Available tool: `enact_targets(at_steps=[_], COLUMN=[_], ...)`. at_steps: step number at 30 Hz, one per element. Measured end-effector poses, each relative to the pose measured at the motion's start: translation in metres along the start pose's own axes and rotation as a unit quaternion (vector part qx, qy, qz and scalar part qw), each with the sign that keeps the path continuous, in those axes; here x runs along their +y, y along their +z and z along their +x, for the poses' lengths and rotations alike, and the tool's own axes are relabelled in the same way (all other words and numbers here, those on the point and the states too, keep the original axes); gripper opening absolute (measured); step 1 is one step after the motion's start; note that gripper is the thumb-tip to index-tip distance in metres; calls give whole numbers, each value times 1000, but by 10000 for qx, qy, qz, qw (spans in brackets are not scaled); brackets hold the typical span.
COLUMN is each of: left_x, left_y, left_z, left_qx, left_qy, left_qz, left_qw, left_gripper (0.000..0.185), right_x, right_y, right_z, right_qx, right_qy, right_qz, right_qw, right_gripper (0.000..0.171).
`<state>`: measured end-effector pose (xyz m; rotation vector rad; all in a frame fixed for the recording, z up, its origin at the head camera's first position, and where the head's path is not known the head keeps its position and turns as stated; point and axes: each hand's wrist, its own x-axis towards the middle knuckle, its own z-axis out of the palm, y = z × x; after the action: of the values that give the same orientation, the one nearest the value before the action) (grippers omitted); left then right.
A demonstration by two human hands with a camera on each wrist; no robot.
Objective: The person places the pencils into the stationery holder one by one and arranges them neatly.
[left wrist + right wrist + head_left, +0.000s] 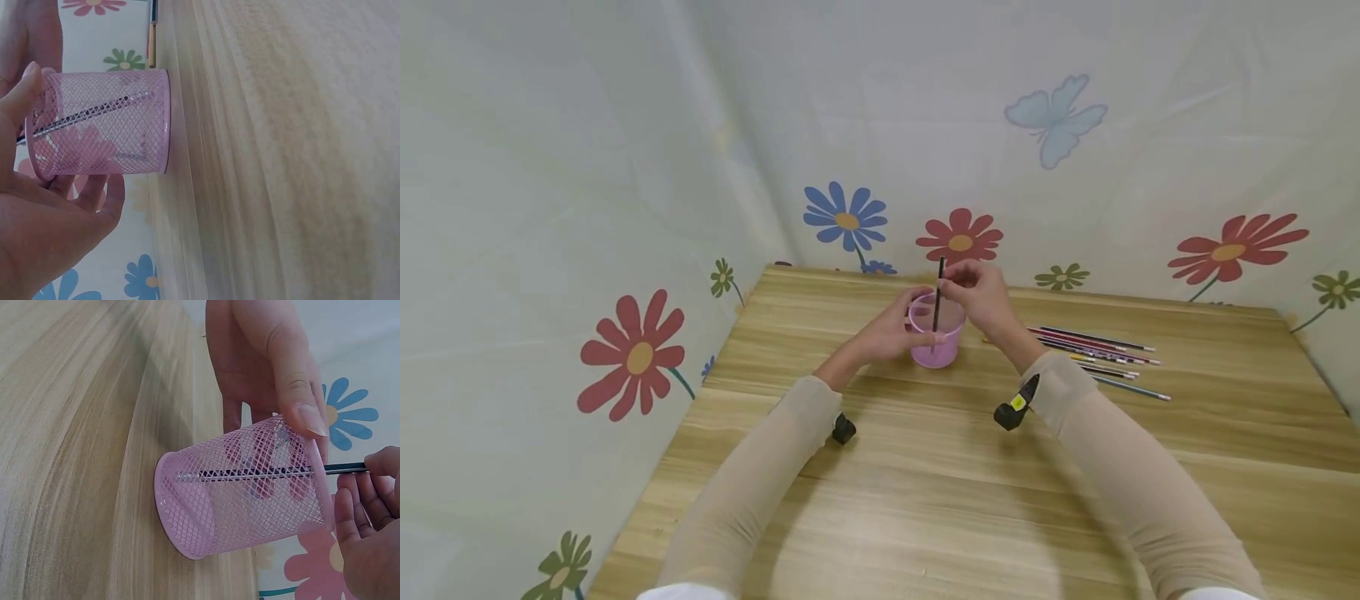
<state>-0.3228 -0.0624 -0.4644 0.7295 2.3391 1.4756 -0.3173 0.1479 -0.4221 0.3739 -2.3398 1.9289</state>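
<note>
Pink mesh cup (935, 337) upright near bench's (925, 500) far edge, midway along. Left hand (891, 332), grip curled round cup wall, steadies it. Right hand (981, 296) pinches dark pencil (937, 304), tip deep inside cup. Step: loading pencil. Next likely needs release, then reach to loose pencils (1097, 346) toward right edge. Cup bottom contact unclear through mesh.

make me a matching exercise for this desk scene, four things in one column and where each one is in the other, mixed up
Things:
1. pink wire-mesh pencil cup
2. dark slim pencil
3. loose row of coloured pencils
4. left hand

Places:
A. lying flat on the wooden table, beside the right forearm
B. tip down inside the cup, pinched by the right hand
C. gripping the cup's rim and side
D. standing upright on the table between both hands

Pairs: 1-D, 2-B, 3-A, 4-C
</note>
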Motion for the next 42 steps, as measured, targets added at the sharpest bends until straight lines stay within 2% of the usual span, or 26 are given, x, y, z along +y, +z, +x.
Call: enact_targets(at_steps=[16,24,30,36,42], left_x=[0,-1,-1,0,-1], left_y=[2,3,0,-1,0], left_z=[0,1,1,-1,0], left_qx=[-53,-70,-45,20,32], left_qy=[-17,-72,-55,-23,5], left_qz=[-25,3,54,55,72], left_qw=[10000,10000,10000,10000,10000], left_gripper=[97,100,101,98,98], right_x=[1,-2,-14,-25,-19], right_y=[0,-4,-16,-36,-62], right_z=[-3,-2,-1,-6,-18], right_qx=[-76,-48,-53,-362,-691], right_qy=[188,107,-98,-467,-537], right_qz=[-65,-419,-718,-1506,-2120], right_qw=[9998,9991,9974,9868,9734], right_gripper=[28,22,23,22,19])
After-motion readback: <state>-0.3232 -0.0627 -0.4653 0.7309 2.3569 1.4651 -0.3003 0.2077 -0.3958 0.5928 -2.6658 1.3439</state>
